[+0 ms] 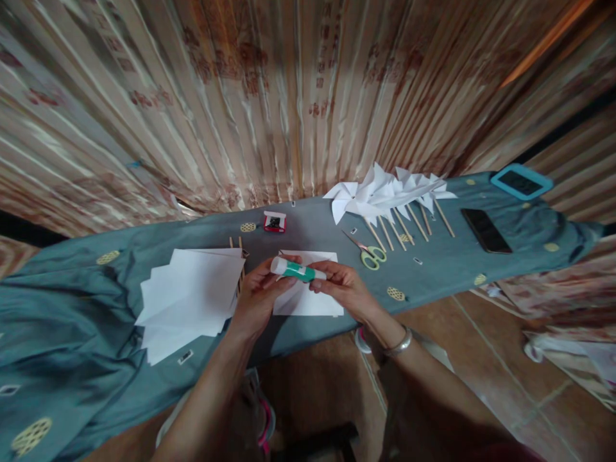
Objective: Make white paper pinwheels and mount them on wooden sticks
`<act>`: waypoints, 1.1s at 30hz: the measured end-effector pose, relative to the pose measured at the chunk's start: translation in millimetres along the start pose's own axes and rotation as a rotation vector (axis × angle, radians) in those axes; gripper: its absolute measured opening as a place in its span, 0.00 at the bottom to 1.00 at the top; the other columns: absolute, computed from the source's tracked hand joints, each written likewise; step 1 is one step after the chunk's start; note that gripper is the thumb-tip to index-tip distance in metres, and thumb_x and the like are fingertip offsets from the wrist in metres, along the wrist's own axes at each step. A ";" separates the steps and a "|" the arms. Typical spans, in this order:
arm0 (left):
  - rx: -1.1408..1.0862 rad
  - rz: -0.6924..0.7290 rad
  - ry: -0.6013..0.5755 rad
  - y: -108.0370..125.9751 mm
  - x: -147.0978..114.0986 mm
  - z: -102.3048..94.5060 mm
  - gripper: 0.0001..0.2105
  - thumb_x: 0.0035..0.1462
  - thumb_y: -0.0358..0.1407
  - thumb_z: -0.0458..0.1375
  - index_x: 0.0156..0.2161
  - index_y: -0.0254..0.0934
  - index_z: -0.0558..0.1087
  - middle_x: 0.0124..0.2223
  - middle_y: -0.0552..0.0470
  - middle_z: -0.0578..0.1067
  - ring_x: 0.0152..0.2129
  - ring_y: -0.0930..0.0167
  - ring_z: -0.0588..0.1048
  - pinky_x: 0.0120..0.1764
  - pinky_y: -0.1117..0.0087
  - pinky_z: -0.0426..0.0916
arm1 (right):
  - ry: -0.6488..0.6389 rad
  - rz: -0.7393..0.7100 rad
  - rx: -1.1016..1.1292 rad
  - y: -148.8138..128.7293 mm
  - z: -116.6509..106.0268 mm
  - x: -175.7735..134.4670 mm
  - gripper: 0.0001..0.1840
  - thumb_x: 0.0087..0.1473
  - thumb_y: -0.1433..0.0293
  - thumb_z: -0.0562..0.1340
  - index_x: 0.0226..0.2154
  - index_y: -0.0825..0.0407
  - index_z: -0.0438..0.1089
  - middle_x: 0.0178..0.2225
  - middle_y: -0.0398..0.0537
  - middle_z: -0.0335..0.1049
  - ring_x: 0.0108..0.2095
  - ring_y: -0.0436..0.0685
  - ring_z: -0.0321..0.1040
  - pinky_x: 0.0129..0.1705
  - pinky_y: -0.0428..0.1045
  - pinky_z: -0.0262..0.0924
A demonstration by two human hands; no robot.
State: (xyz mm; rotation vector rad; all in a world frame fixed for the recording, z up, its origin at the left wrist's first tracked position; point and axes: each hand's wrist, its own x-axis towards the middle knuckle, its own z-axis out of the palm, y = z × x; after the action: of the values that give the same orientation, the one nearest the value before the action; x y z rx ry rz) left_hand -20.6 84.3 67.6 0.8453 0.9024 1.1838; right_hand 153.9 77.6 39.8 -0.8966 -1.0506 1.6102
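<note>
Between my two hands a glue stick (296, 271) with a green label and white ends is held level above the table. My left hand (260, 292) has its fingers closed round the thicker white end. The fingertips of my right hand (344, 285) pinch the narrower end. Beneath lies a white square of paper (308, 305), partly covered by my hands. To the left is a fanned stack of white paper (192, 292), with thin wooden sticks (240, 242) partly showing at its right edge.
Scissors with green handles (373, 256) lie right of my hands. Behind them rest several white paper pinwheels (380, 196) on sticks. A small red box (274, 222) holds dark items. A phone (486, 231) and a blue-framed device (522, 181) lie at the right. A pleated curtain (289, 115) hangs behind.
</note>
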 end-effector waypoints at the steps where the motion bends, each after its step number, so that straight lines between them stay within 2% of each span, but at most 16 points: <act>1: 0.003 -0.004 0.003 0.2 -0.4 0.0 0.14 0.38 0.32 0.70 0.35 0.36 0.79 0.39 0.50 0.81 0.39 0.66 0.76 0.48 0.65 0.67 | -0.006 0.003 -0.015 -2.7 -1.7 -0.9 0.18 0.42 0.66 0.73 0.38 0.48 0.76 0.32 0.40 0.75 0.29 0.46 0.68 0.35 0.43 0.63; 5: -0.022 -0.011 0.028 -4.3 -0.8 1.3 0.14 0.38 0.35 0.71 0.35 0.38 0.80 0.36 0.52 0.81 0.36 0.69 0.77 0.46 0.67 0.68 | -0.103 0.050 -0.127 -10.0 -3.0 -6.4 0.16 0.45 0.64 0.71 0.38 0.51 0.76 0.35 0.43 0.75 0.33 0.49 0.69 0.39 0.45 0.62; 10: 0.108 -0.040 0.013 -18.6 -1.4 7.3 0.16 0.40 0.42 0.70 0.36 0.37 0.80 0.33 0.53 0.80 0.31 0.70 0.76 0.37 0.72 0.68 | -0.190 0.167 -0.094 -2.4 6.5 -11.1 0.16 0.43 0.59 0.72 0.32 0.53 0.76 0.27 0.39 0.72 0.27 0.47 0.65 0.32 0.44 0.60; 13: 0.164 -0.076 -0.016 -25.8 -2.8 11.6 0.20 0.43 0.47 0.67 0.39 0.36 0.80 0.35 0.50 0.81 0.35 0.67 0.76 0.39 0.70 0.69 | -0.142 0.162 0.008 1.4 9.8 -10.0 0.18 0.39 0.59 0.73 0.31 0.52 0.77 0.27 0.39 0.73 0.26 0.46 0.66 0.32 0.44 0.62; 17: 0.104 -0.089 -0.034 -27.1 -3.8 14.1 0.26 0.48 0.52 0.62 0.48 0.36 0.76 0.46 0.45 0.79 0.45 0.62 0.75 0.45 0.66 0.70 | -0.003 0.056 0.068 -4.7 2.3 -8.3 0.13 0.40 0.62 0.73 0.30 0.50 0.77 0.28 0.40 0.76 0.27 0.46 0.68 0.34 0.44 0.65; 21: 0.182 -0.097 -0.106 -22.9 -5.1 16.7 0.24 0.43 0.41 0.68 0.47 0.36 0.76 0.50 0.44 0.77 0.45 0.61 0.75 0.45 0.64 0.70 | 0.068 0.034 0.028 -12.7 -8.0 -11.3 0.15 0.39 0.63 0.74 0.32 0.49 0.77 0.31 0.42 0.78 0.31 0.50 0.73 0.41 0.49 0.68; 24: 0.202 -0.102 -0.093 -20.9 -6.0 19.4 0.22 0.41 0.36 0.69 0.46 0.37 0.78 0.45 0.48 0.80 0.39 0.65 0.77 0.44 0.65 0.70 | 0.102 0.039 -0.033 -17.1 -12.0 -15.3 0.16 0.38 0.64 0.75 0.33 0.49 0.77 0.33 0.43 0.79 0.32 0.52 0.74 0.41 0.49 0.69; 28: 0.225 -0.113 -0.042 -19.2 -6.0 19.8 0.17 0.41 0.35 0.69 0.40 0.36 0.80 0.32 0.51 0.81 0.29 0.68 0.78 0.37 0.68 0.72 | 0.149 0.017 -0.042 -27.6 -20.1 -18.7 0.24 0.37 0.67 0.75 0.41 0.47 0.75 0.37 0.44 0.79 0.34 0.52 0.74 0.40 0.49 0.69; 33: 0.242 -0.144 -0.034 -21.0 -5.6 17.0 0.13 0.40 0.37 0.69 0.34 0.35 0.81 0.27 0.52 0.80 0.24 0.68 0.77 0.32 0.68 0.73 | 0.166 -0.005 -0.088 -34.9 -34.4 -20.3 0.15 0.38 0.65 0.75 0.32 0.49 0.77 0.30 0.43 0.78 0.25 0.48 0.69 0.29 0.44 0.66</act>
State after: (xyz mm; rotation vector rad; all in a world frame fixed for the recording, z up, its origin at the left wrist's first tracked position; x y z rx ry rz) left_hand 2.2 73.8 56.3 0.9740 1.0748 0.9446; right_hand 201.7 70.5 61.5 -1.0671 -1.0118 1.4677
